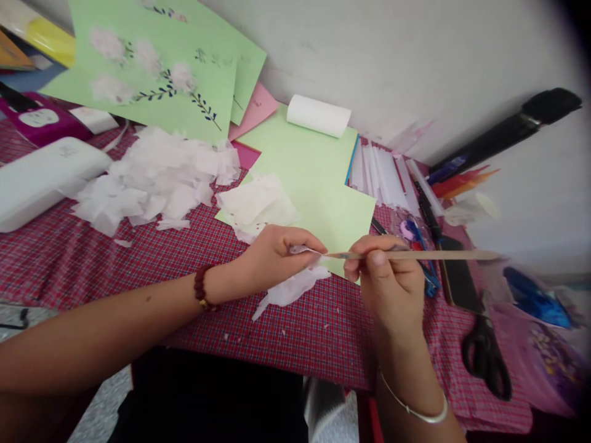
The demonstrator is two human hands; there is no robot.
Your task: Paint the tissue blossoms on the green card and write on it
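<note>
My left hand (272,252) pinches a small piece of white tissue paper (302,249) between thumb and fingers. A slim, light wooden stick (443,255) is gripped in my right hand (392,283), lying almost level. Its left tip meets the tissue at my left fingertips. Below my left hand, a loose sheet of tissue (293,288) rests on the checked cloth (194,246). Behind the hands, more tissue sheets (258,200) lie on light green paper (318,197).
A heap of cut tissue (161,169) is at left, beside a white case (50,178). Green cards with tissue flowers (152,80) stand behind. A white roll (318,115) lies near the wall. On the right are scissors (487,357), a phone-like dark slab (459,277) and a pink container (545,363).
</note>
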